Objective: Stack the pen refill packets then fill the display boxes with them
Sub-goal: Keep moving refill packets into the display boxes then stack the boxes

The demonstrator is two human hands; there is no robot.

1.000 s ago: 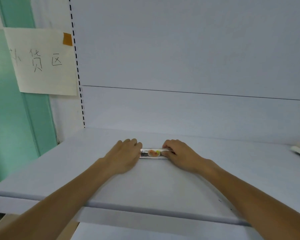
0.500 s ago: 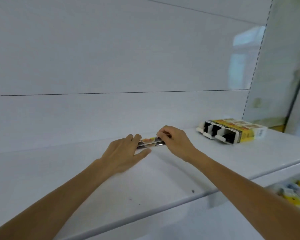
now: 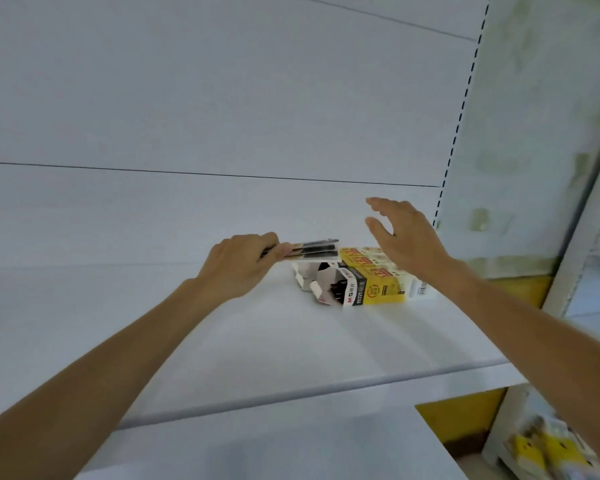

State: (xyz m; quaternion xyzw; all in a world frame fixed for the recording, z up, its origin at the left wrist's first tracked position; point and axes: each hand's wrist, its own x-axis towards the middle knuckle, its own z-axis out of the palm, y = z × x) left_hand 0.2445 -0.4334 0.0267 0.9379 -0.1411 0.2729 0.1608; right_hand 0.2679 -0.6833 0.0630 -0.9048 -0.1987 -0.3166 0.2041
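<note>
My left hand (image 3: 238,263) grips a thin stack of pen refill packets (image 3: 312,250) by one end and holds it flat, just above the open ends of the display boxes (image 3: 368,284). Those boxes are yellow, black and white, lie side by side on the white shelf (image 3: 222,341), and their flaps are open toward the left. My right hand (image 3: 400,237) hovers over the boxes with fingers spread and nothing in it.
The white back panel rises behind the shelf, and a perforated upright (image 3: 459,116) bounds it on the right. A lower shelf at the bottom right holds blurred yellow packets (image 3: 548,448). The shelf's front edge runs across below my forearms.
My view swung right, bringing the display boxes to the centre. My right hand let go of the packets and rose over the boxes. My left hand carried the stack right to the boxes' open ends.
</note>
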